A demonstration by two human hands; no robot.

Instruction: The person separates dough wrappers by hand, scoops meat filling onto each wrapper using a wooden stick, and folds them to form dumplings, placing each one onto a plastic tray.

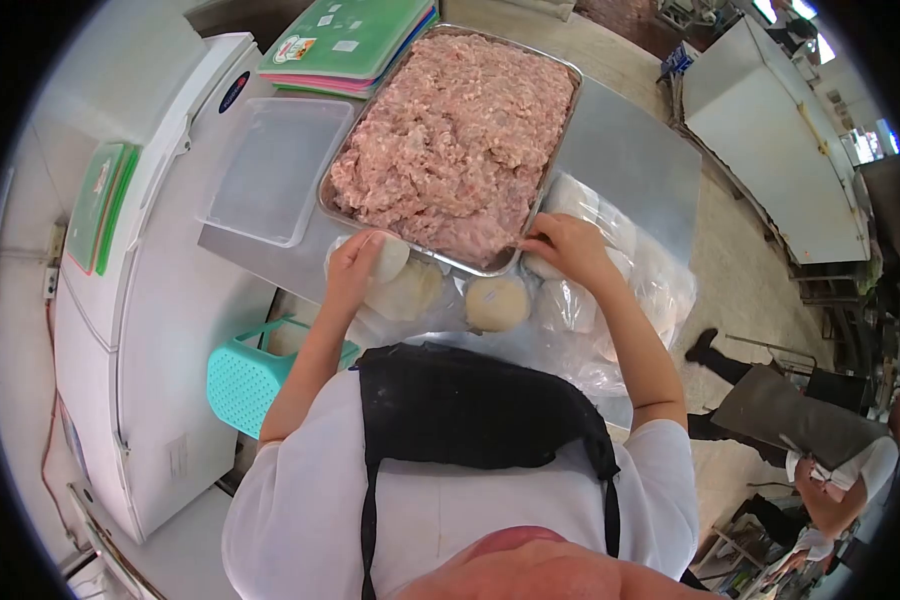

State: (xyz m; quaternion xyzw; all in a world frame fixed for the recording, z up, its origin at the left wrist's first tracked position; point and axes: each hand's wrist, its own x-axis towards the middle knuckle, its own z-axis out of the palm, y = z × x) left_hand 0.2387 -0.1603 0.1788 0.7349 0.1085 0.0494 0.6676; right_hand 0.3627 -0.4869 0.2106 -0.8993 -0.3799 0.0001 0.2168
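Note:
My left hand [353,265] pinches a thin, round, pale dough wrapper [392,258] left of the tray's near edge. A big metal tray [450,262] is heaped with pink ground meat [460,130]. At the tray's near right corner is my right hand [570,246], its fingers drawn together by the meat; anything between them is too small or hidden to make out. Below the tray lie a round stack of wrappers [497,303] and more wrappers on plastic [407,292]. Plastic-wrapped packs [660,290] sit beside my right forearm.
An empty clear plastic container [280,165] stands left of the tray, with green-topped stacked lids [350,40] behind it. A white freezer [160,330] flanks the metal table [635,130]. A turquoise stool [245,385] is below left. Another person [820,470] is at the far right.

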